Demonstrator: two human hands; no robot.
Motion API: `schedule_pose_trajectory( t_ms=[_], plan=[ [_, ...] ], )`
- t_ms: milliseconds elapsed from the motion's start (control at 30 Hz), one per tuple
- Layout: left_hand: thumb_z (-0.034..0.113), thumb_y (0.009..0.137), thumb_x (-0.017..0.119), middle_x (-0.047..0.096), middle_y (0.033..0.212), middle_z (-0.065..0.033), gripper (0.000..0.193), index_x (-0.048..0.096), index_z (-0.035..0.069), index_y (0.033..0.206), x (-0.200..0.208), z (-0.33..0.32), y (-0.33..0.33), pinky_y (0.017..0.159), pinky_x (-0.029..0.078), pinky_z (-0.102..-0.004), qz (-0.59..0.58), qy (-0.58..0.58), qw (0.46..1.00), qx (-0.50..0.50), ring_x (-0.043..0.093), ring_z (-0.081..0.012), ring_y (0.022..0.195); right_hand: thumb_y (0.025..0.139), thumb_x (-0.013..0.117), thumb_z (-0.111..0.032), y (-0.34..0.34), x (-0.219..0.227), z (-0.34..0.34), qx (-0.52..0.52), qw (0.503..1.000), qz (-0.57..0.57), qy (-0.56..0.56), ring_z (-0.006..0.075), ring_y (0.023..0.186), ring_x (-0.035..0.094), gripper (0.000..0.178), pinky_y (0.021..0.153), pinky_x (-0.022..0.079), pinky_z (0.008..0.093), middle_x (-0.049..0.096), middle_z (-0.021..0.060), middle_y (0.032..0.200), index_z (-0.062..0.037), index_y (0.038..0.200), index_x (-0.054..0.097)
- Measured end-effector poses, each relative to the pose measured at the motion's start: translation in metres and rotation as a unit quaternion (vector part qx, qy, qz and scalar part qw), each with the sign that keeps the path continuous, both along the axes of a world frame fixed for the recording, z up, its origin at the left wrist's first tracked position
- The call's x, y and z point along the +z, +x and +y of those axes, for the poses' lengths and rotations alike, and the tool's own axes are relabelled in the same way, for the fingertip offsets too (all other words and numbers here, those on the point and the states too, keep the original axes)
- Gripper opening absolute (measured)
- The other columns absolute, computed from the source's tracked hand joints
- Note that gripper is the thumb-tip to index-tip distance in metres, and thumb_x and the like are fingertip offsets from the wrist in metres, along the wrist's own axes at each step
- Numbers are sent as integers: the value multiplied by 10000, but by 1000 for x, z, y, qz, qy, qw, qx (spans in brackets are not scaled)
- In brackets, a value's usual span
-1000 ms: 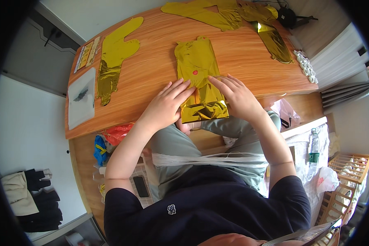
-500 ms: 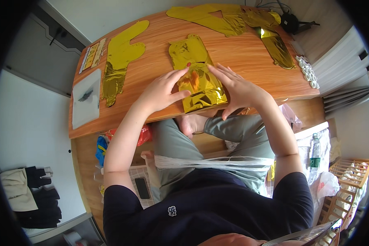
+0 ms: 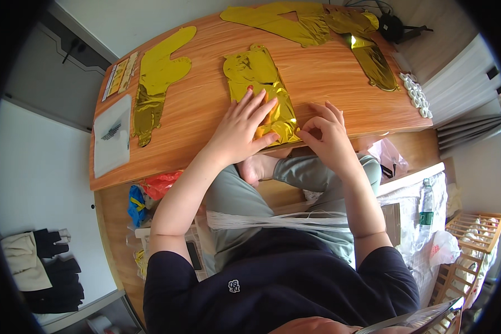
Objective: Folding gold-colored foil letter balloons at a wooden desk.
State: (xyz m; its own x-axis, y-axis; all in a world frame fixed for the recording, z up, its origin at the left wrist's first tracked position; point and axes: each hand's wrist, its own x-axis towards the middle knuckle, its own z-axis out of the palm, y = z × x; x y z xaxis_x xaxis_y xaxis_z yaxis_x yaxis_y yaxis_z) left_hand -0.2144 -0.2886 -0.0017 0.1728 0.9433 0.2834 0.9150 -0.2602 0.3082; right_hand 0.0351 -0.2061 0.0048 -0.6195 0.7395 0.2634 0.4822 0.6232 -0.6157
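Observation:
A flat, uninflated gold foil balloon [image 3: 250, 72] lies folded at the table's near edge, with a small red spot near its middle. My left hand [image 3: 234, 131] rests on its lower left part, fingers stretched out and spread. At its near right corner, my right hand [image 3: 325, 136] pinches the foil edge between thumb and index finger, the other fingers extended. Part of the near end is hidden under my left hand. Across my lap runs a bundle of thin white strings [image 3: 278, 220].
More flat gold foil balloons lie at the left [image 3: 164, 67], far side [image 3: 273, 18] and right [image 3: 376, 64] of the wooden table [image 3: 200, 111]. A clear plastic sleeve [image 3: 111, 150] lies near left, white ring-like pieces [image 3: 416, 97] at the right edge. A bottle [image 3: 426, 209] stands beside me.
My left hand has come down flat onto the foil. My right hand has moved to its near right corner and closed into a pinch; the near flap looks flatter.

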Motion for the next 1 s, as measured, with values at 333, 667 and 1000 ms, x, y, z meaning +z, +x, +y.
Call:
schedule_pose_trajectory(
  t_ms=[333,667,1000],
  plan=[
    [605,1009,517,311,1683,-124,716,358,261,1616,-6,-2,5,1244,209,-585,85,-37,995,26,243,-362,1565,881,788,-254,-1,1,-5,-20,998,-38,-37,419,1523,268,176,1246,88,577,466,172,1583,-86,910,746],
    [608,993,544,324,1680,-107,717,379,275,1606,-7,0,5,1236,224,-586,100,-31,994,22,259,-353,1560,919,757,-265,6,-4,-7,-4,998,-55,-41,376,1560,236,179,1254,65,528,403,151,1641,-95,949,709],
    [601,993,537,365,1654,-127,704,408,252,1590,-10,0,4,1213,260,-600,102,-14,995,13,290,-374,1543,840,813,-168,19,-9,-6,38,999,10,36,347,1476,390,158,1203,244,519,519,126,1549,-99,940,712]
  ],
)
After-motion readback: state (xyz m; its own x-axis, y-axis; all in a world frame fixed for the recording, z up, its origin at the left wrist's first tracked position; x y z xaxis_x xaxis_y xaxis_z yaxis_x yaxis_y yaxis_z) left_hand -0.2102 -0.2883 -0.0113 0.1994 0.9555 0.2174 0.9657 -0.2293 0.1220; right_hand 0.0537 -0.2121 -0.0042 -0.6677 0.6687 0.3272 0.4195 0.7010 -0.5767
